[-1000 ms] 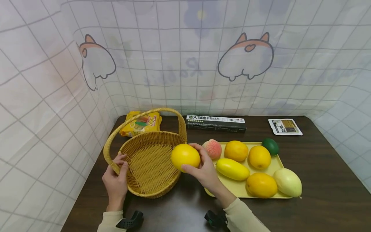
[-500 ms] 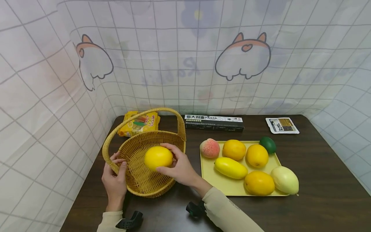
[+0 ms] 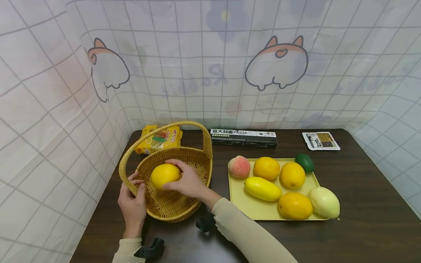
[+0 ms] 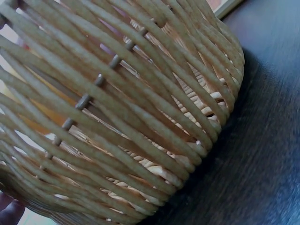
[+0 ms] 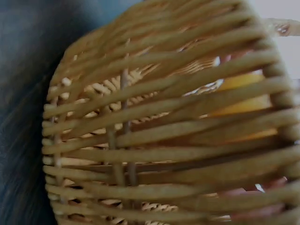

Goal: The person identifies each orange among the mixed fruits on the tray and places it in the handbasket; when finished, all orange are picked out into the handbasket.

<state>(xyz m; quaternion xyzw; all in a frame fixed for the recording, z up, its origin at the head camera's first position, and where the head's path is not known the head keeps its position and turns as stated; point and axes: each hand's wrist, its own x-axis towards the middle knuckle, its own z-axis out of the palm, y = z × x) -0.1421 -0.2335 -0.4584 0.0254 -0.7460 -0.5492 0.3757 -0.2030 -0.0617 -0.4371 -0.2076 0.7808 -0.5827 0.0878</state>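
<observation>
A woven basket (image 3: 192,155) with an arched handle stands on the left of the table. My left hand (image 3: 132,206) grips its left rim, where the handle joins it, with the thumb on the inner side. Inside the basket, my right hand (image 3: 189,182) holds a round yellow fruit (image 3: 163,176) between thumb and fingers. The fruit's underside is hidden in the head view. The left wrist view is mostly filled by the basket's outer wall (image 4: 140,110). Through the slats in the right wrist view, part of the yellow fruit (image 5: 243,104) shows.
Right of the basket, a pale yellow tray (image 3: 241,208) bears a peach (image 3: 239,167), a long yellow fruit (image 3: 262,189), a dark green fruit (image 3: 304,163) and several others. Behind are a yellow packet (image 3: 158,140), a pasta box (image 3: 243,138) and a flat white pack (image 3: 321,141).
My right hand has carried the yellow fruit leftward from beside the basket's right rim to inside the basket. The left hand keeps its grip on the basket.
</observation>
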